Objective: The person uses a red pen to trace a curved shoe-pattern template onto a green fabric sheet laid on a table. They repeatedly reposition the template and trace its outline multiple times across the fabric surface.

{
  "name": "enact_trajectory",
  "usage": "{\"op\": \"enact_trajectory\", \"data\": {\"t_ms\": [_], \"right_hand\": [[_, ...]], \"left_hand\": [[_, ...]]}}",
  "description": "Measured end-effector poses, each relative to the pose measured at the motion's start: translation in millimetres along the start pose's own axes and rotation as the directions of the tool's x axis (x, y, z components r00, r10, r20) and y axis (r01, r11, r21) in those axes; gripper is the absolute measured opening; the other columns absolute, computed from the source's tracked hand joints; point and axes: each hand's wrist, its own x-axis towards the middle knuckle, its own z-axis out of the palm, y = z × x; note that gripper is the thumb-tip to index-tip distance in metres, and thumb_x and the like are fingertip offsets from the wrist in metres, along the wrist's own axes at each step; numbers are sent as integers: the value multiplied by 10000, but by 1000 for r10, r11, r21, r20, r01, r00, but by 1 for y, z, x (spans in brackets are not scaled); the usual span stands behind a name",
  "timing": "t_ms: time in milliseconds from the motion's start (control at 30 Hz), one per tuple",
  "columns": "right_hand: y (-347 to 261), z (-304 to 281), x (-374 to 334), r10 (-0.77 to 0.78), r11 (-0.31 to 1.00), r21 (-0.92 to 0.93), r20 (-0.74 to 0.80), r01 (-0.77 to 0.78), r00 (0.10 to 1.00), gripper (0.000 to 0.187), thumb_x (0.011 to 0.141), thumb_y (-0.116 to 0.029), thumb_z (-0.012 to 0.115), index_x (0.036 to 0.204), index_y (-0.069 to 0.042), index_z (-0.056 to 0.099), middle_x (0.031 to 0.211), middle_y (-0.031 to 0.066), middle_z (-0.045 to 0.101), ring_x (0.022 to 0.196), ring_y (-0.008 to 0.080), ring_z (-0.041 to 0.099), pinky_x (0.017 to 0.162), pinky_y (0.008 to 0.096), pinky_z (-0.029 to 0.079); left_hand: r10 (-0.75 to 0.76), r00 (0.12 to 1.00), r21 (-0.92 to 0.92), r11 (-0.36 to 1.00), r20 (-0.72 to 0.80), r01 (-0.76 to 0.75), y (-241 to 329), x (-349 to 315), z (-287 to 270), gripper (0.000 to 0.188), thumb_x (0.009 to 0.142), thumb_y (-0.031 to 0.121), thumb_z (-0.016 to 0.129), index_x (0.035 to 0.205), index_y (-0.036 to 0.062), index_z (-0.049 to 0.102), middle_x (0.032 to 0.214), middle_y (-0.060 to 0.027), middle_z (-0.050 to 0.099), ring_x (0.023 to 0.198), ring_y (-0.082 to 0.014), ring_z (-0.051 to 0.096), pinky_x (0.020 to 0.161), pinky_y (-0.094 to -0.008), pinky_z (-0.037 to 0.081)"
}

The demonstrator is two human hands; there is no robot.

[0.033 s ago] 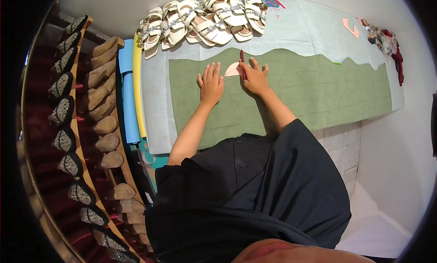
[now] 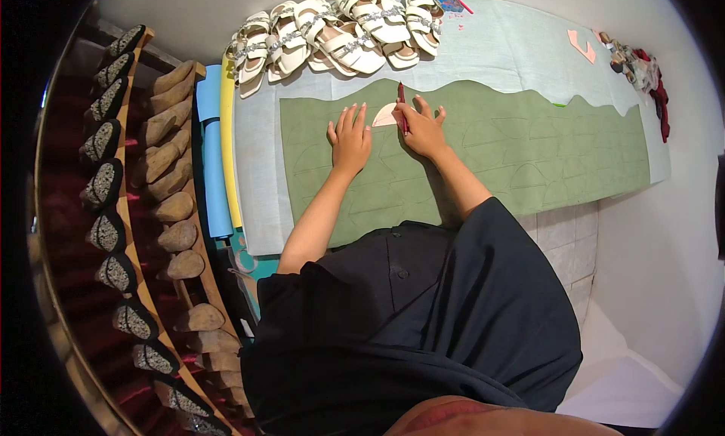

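Note:
A wide sheet of green material (image 2: 483,157) with a wavy far edge and many thin drawn outlines lies across the table. Flat on its left part rests my left hand (image 2: 350,140), fingers spread and holding nothing. Between my hands is a pale pink, half-round template (image 2: 384,116), its right part hidden by my right hand (image 2: 424,132). That hand grips a dark red pen (image 2: 402,96) that stands up past the fingers, and its other fingers are partly spread. Whether the pen's tip touches the sheet cannot be seen.
White strappy sandals (image 2: 347,43) are heaped at the far left of the table. Shoe lasts (image 2: 177,206) and black decorated shoes (image 2: 106,183) fill racks on the left. Blue (image 2: 219,179) and yellow rolls (image 2: 228,134) line the table's left edge. Pink cut pieces (image 2: 581,46) and scraps (image 2: 638,70) lie far right.

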Motion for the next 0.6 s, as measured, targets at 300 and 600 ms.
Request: {"op": "enact_trajectory", "data": {"t_ms": [300, 600], "right_hand": [[30, -11, 7, 131, 968, 251, -479, -8, 868, 263, 909, -221, 566, 1168, -243, 603, 1115, -31, 658, 1190, 211, 504, 990, 597, 160], [10, -9, -20, 128, 884, 458, -434, 96, 892, 102, 866, -245, 679, 915, -155, 680, 933, -50, 684, 892, 117, 631, 1011, 525, 117]], "left_hand": [[217, 972, 87, 970, 93, -225, 28, -2, -10, 491, 903, 182, 499, 1391, 190, 442, 1426, -18, 447, 1325, -212, 402, 1044, -672, 172], [38, 992, 15, 999, 120, -41, -8, 68, -8, 692, 780, 407, 700, 1405, 300, 424, 1495, -53, 349, 1400, -271, 279, 1026, -724, 118]]}}
